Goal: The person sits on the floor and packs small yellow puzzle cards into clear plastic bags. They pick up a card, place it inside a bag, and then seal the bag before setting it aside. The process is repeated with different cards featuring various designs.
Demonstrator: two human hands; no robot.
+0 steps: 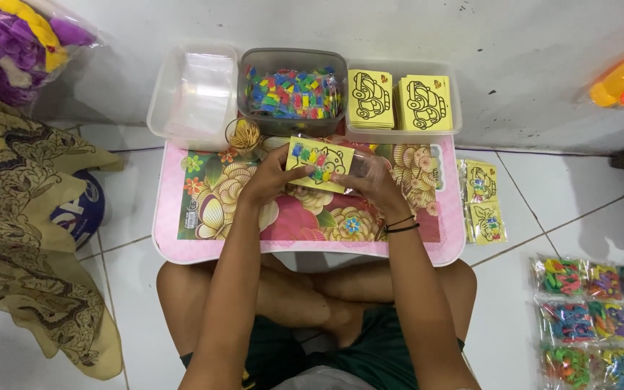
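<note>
Holding a yellow picture card point(317, 164) between them, the left hand point(272, 175) and right hand point(371, 177) are both pinching shut on its ends — over the pink floral table point(312, 217), just before the grey tub point(292, 90).

Home floor: tiles point(557, 209), lap table point(167, 238)

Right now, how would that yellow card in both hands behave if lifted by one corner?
The yellow card is thin and flat, so probably light and somewhat bendy. Its clear sleeve looks glossy, likely slippery. The small coloured pieces on it may shift if tilted.
</note>
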